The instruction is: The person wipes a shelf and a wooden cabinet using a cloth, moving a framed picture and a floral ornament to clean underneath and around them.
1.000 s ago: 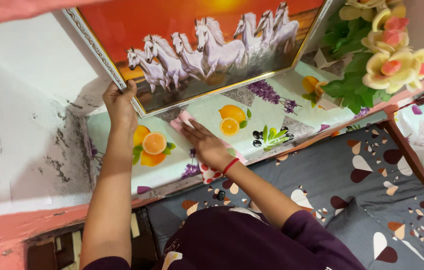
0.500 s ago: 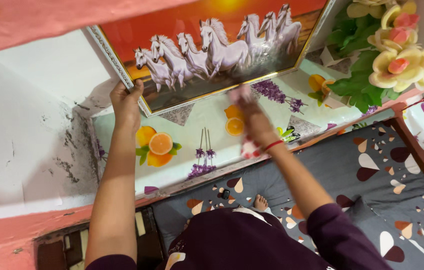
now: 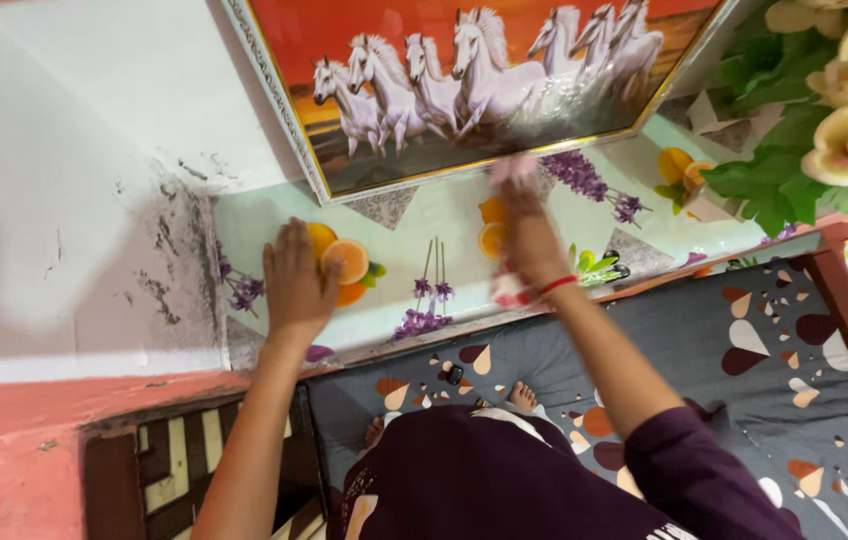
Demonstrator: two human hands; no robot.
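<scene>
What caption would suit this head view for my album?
Left hand flat on a fruit-print shelf cover, right hand pressing a pink cloth near a framed horse picture.

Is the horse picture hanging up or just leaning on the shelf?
Leaning. The horse picture stands tilted with its lower frame edge resting on the fruit-patterned shelf cover. No hand touches it; whether anything fastens it higher up cannot be told.
</scene>
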